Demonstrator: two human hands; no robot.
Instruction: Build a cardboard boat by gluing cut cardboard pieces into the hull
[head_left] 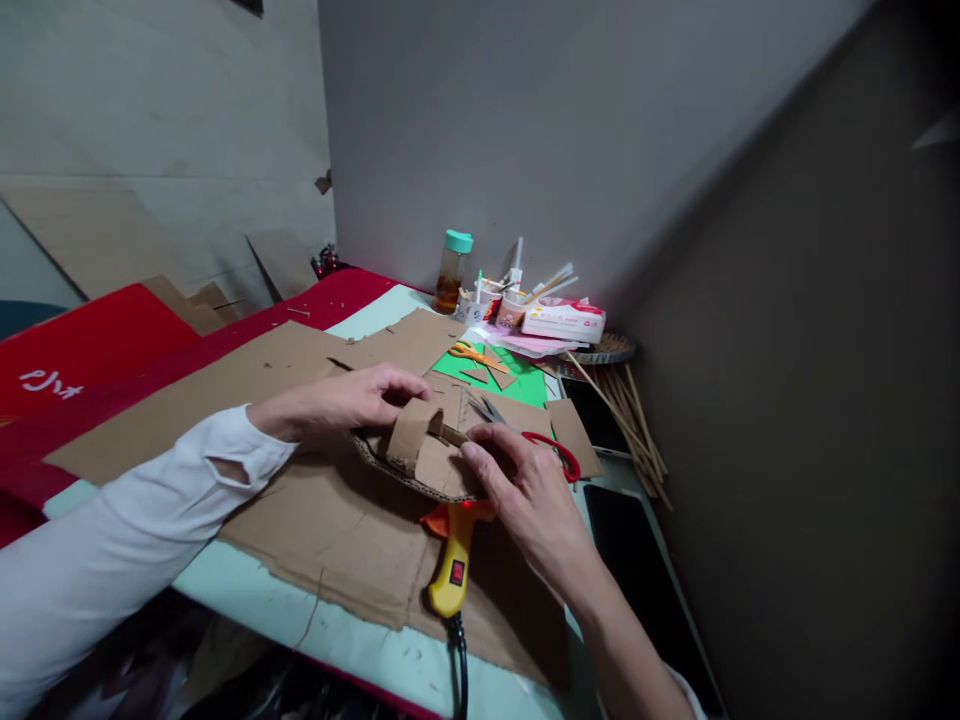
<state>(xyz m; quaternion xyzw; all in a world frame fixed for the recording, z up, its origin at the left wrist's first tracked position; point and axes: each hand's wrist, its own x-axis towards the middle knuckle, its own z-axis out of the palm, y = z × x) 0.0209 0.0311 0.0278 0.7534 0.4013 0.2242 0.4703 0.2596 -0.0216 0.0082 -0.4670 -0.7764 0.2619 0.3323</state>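
My left hand [352,398] comes in from the left in a white sleeve, its fingers curled onto a folded cardboard strip [411,432]. The strip arches over a rounded corrugated cardboard piece [431,472] that rests on a large cardboard sheet [330,520]. My right hand [525,490] presses its fingers down on the right side of that same piece. A yellow glue gun [454,560] lies just below the piece, partly under it, its black cord running to the bottom edge.
Red-handled scissors [559,452] lie behind my right hand. Orange scissors [474,353] sit on green paper [517,378]. A teal-capped bottle [452,270], cups of brushes [502,298], a tissue pack [564,318] and wooden sticks [630,415] crowd the back corner. Two dark phones [637,560] lie at right.
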